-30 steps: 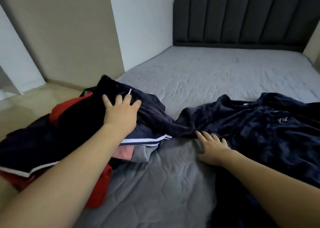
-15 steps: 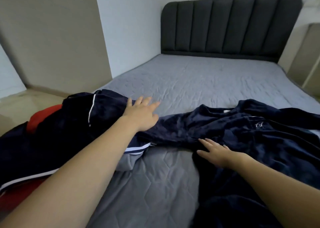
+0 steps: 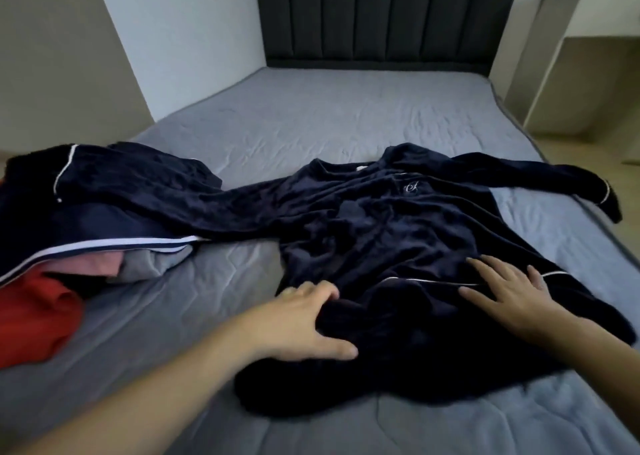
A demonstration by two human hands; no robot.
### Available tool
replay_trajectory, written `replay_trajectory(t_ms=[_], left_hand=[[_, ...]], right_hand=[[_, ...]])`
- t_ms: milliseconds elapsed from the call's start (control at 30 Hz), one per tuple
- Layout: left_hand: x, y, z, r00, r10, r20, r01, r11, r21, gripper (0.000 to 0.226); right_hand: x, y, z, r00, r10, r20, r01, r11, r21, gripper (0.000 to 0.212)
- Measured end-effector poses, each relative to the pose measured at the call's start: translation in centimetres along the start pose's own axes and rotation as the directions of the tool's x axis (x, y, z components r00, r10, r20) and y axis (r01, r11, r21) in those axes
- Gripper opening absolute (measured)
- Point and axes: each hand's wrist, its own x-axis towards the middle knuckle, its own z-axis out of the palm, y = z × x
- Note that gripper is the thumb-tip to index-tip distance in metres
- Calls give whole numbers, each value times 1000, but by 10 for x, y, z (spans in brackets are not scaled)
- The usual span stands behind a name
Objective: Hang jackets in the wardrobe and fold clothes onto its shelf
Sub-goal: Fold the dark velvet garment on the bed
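Left hand (image 3: 304, 319), having left the clothes pile (image 3: 69, 247), now grips the dark navy velvety top (image 3: 374, 233) beside the flat, open right hand (image 3: 512, 295), so folding looks underway.

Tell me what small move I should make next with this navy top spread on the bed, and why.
Probably draw the bunched hem toward you and smooth it flat. The navy top lies face up on the bed, but its lower edge is crumpled under your left hand, while your right hand rests flat on it, so it isn't ready to fold.
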Motion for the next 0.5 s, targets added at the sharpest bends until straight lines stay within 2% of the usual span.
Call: replay_trajectory(t_ms=[33,100,133,167,233,300,333,367,400,433,467,500], left_hand=[[-5,-2,9,998,-55,-40,59,993,104,69],[-13,0,12,957,-216,-195,254,946,199,43],[-16,6,8,923,-264,-280,334,912,238,34],[-18,13,2,885,-242,-397,368,887,279,32],[-28,30,-18,753,-9,-658,307,890,339,39],[-38,49,-33,531,200,-823,138,938,317,45],[-43,58,-32,454,198,-869,62,966,252,46],[-49,65,-25,431,109,-896,35,990,137,46],[-57,69,-11,471,-33,-881,82,997,6,46],[-65,70,6,564,-202,-801,207,973,-99,45],[-74,66,23,666,-380,-642,389,911,-135,40],[-84,60,32,695,-506,-512,536,838,-102,34]], right_hand=[[-14,14,4,997,-78,-11,78,996,-52,87],[-43,40,14,983,-180,41,184,974,-130,88],[-52,54,19,981,-184,53,190,969,-156,87],[-56,65,21,986,-162,36,165,970,-177,86],[-53,78,18,998,-41,-46,33,986,-161,76],[-45,75,4,989,122,-80,-128,988,-80,53],[-43,70,-4,980,183,-80,-184,983,1,40],[-43,65,-11,972,220,-77,-213,973,92,29],[-45,63,-18,967,242,-78,-226,958,177,22],[-48,64,-25,960,261,-101,-228,940,255,20],[-51,68,-33,948,282,-147,-225,922,315,19],[-54,75,-44,932,289,-217,-201,913,355,17]])
